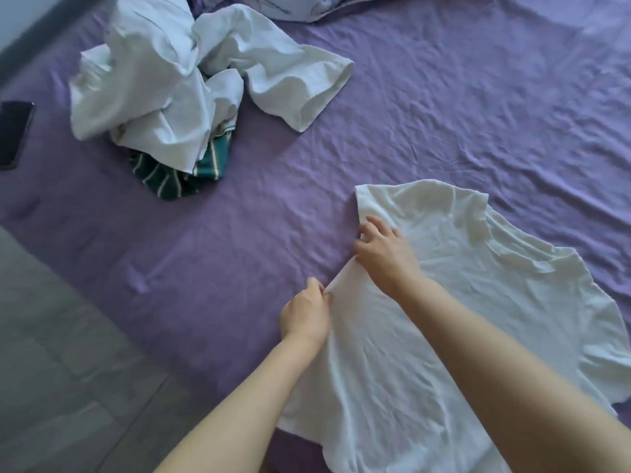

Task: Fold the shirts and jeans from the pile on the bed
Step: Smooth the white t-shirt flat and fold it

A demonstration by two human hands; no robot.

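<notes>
I am folding the white T-shirt (461, 302) spread at five o'clock on the bed (444, 97), my left hand (305, 314) pinching its left edge and my right hand (384, 249) gripping higher, so next I should probably carry this edge toward three o'clock.

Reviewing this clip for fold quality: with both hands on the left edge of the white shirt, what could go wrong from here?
1. The white shirt lies wrinkled, its right edge wavy; folding now may lock creases in.
2. The left hand pinches only a small bit of edge while the right hand grips further up; the fold line could come out crooked.
3. The pile is close; a wide fold might catch it.
</notes>
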